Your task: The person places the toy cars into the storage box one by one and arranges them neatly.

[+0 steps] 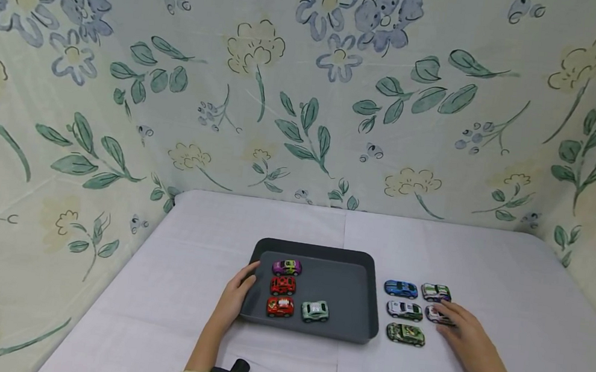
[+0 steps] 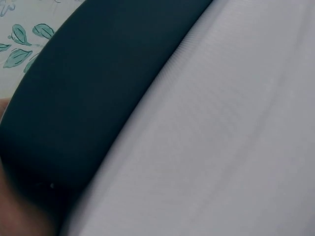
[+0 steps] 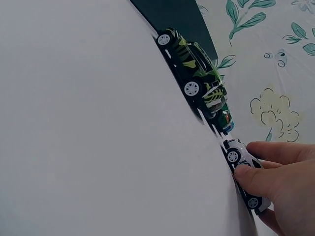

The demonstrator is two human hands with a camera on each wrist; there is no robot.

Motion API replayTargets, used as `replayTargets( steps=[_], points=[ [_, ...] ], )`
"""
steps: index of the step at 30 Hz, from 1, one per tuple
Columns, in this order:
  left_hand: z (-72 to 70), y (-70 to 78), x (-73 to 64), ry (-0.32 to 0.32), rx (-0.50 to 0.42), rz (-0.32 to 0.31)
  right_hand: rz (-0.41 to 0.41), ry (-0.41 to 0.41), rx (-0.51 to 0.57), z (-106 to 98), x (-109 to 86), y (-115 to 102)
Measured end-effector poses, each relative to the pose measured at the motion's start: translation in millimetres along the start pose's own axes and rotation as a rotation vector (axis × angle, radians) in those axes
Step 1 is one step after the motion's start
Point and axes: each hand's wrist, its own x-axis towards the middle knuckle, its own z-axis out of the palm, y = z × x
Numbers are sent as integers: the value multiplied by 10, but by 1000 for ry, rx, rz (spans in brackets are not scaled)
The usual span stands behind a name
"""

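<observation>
My left hand (image 1: 236, 292) holds the left rim of a dark grey rectangular tray (image 1: 337, 331); the left wrist view shows the tray's outer wall (image 2: 93, 93) close up. Inside the tray stand a purple toy car (image 1: 286, 267), two red toy cars, one (image 1: 283, 285) behind the other (image 1: 280, 306), and a mint-green toy car (image 1: 314, 311). To the right of the tray, my right hand (image 1: 461, 332) pinches a white toy car (image 1: 434, 314), thumb on its near side and fingers over the far side. Its wheels (image 3: 234, 156) are at the white cloth.
Beside the white car are a blue car (image 1: 401, 289), a white-and-green car (image 1: 405, 310), a camouflage-green car (image 1: 405, 334) and a multicoloured car (image 1: 436, 292). White cloth (image 1: 280, 360) covers the table. Floral fabric (image 1: 305, 120) hangs behind and at both sides.
</observation>
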Motion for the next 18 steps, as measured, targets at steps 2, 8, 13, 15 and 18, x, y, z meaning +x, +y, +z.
replayTargets(
  steps=[2, 8, 13, 15, 18],
  points=[
    [0, 2, -1, -1, 1, -2, -29, 31, 0, -1, 1, 6],
    [1, 1, -5, 1, 6, -4, -50, 77, -1, -14, -5, 15],
    [1, -4, -2, 0, 10, -4, -59, 114, 1, -29, -17, 0],
    [1, -6, 2, 1, 11, -1, -54, 122, -5, -53, -21, -21],
    [-1, -8, 7, 2, 11, 4, -41, 131, -13, -102, -26, -64]
  ],
)
